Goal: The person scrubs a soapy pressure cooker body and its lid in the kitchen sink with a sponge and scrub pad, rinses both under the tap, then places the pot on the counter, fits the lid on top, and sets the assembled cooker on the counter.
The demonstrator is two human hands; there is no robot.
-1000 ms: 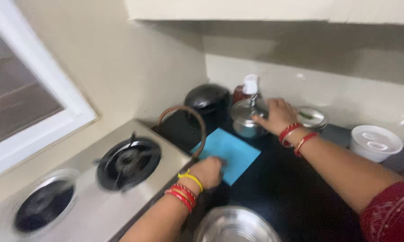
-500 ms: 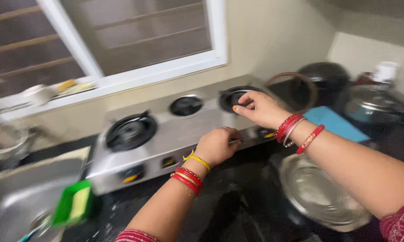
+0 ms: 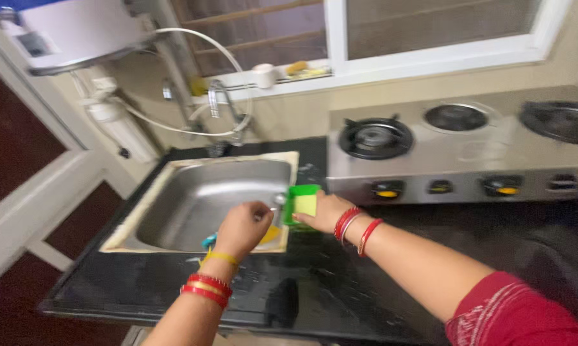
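Centrally, right hand (image 3: 321, 213) grips green soap tray (image 3: 302, 204); left hand (image 3: 241, 227), at its nine o'clock over sink (image 3: 193, 192), curled, contents apparently hidden by blur.

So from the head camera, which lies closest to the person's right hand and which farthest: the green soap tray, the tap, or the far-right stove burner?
1. Green soap tray: touching the right hand, at the sink's right edge.
2. Tap: behind the sink, up and left.
3. Far-right burner: at the stove's right end.
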